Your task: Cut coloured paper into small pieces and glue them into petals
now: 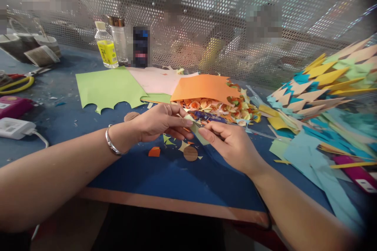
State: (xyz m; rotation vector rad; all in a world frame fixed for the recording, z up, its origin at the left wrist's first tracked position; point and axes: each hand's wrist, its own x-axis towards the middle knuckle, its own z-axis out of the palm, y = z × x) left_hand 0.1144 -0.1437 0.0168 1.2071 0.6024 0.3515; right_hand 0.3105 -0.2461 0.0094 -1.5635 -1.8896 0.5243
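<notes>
My left hand, with a silver bangle at the wrist, pinches a small pale green paper piece between thumb and fingers. My right hand is closed at the paper's right edge. A thin dark metal tip shows between the two hands, but the right fingers hide the rest of what they grip. Below the hands lie a round brown disc, an orange paper scrap and several small green offcuts. Another brown disc is partly hidden behind my left wrist.
Behind my hands lie green, pink and orange paper sheets and a heap of curled cuttings. Folded-paper work stands right. A bottle, scissors and a white adapter are left. A perforated metal screen rises behind.
</notes>
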